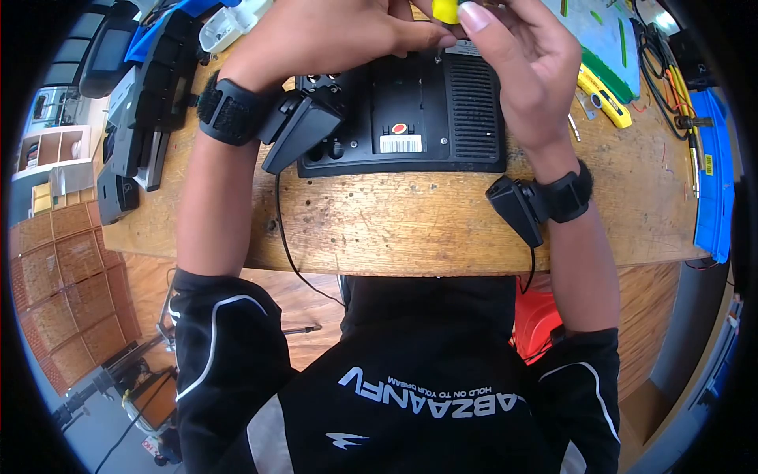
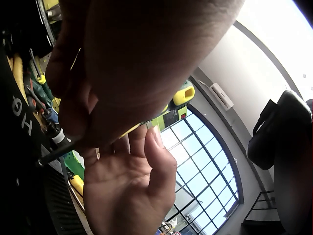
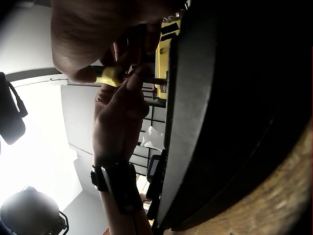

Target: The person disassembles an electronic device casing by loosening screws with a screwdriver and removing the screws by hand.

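A black device (image 1: 410, 103) with vent slots, a barcode label and a red oval sticker lies on the wooden bench. Above its far part, the right hand (image 1: 530, 75) holds the yellow handle (image 1: 446, 11) of a screwdriver with thumb and fingers. The left hand (image 1: 335, 35) reaches in from the other side; in the right wrist view the left hand (image 3: 120, 120) pinches the screwdriver near its shaft (image 3: 156, 81), whose far end meets the device. The left wrist view shows the shaft (image 2: 57, 152) pointing at the black casing, with the right palm (image 2: 132, 191) turned up beside it.
A yellow cutter (image 1: 604, 96) lies right of the device, by a green-edged mat (image 1: 604, 47). Blue bins (image 1: 714, 174) and cables line the right side. Black equipment (image 1: 158, 87) and a white container (image 1: 229, 28) stand at the left. Wrist-camera cables cross the bench's front edge.
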Tool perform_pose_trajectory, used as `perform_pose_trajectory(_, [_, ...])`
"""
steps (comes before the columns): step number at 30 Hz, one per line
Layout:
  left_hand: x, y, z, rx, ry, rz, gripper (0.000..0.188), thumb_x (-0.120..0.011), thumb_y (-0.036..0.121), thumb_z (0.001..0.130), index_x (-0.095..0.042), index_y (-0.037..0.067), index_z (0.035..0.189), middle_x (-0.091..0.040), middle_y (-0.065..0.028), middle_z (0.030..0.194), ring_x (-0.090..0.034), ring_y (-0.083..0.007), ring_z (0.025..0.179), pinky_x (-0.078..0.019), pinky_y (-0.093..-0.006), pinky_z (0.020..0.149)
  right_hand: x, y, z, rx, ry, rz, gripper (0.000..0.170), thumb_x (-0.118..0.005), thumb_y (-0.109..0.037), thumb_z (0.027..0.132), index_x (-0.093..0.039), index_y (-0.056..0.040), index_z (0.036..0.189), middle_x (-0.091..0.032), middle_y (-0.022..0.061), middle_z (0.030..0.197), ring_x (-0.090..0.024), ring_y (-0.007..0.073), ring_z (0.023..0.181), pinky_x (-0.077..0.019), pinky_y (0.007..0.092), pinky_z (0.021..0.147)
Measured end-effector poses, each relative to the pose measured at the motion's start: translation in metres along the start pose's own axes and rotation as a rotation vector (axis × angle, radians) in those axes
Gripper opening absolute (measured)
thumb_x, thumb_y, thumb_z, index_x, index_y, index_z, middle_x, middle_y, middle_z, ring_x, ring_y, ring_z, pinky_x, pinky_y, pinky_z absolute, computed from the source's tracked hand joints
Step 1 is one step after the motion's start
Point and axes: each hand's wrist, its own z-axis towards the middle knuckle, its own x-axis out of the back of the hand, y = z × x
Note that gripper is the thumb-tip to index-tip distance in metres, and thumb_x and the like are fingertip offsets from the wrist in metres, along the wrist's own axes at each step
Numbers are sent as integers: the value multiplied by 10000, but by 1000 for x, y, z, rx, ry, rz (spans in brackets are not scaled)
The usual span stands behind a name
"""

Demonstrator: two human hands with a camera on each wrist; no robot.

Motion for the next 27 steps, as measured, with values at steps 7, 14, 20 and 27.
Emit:
perform_pose_trajectory(7, [-9,13,-3,71,23,114,126,-766,20,866,-729,-21,979,-643,47,722,-508,-12,622,-406,-208,527,3,-4,3,-94,10,-28,416,-744,-93,891,-617,104,1234,-652,120,1159,-644,155,1022,-518,294,907])
perform_pose_trajectory(14, [-7,6,-2,-27,62,136,114,-775,11,853,-739,-12,959,-635,46,719,-494,-16,609,-399,-210,524,0,-10,3,-84,25,-6,457,-761,-79,879,-586,78,1271,-660,105,1121,-644,140,988,-506,277,911])
perform_pose_trajectory(20, [-8,3,0,74,-12,-12,170,-778,14,851,-726,-8,1011,-649,41,761,-502,-16,614,-409,-206,535,-5,-6,1,-32,44,-89,390,-753,-100,890,-621,77,1210,-666,101,1116,-636,143,1000,-496,276,919])
perform_pose_trajectory(27, [-8,-12,4,-6,61,83,194,-764,-6,853,-717,-17,1041,-666,29,790,-536,-22,657,-438,-200,571,4,-6,4,-87,22,-180,411,-758,-139,886,-627,77,1210,-662,99,1151,-627,167,1052,-483,299,962])
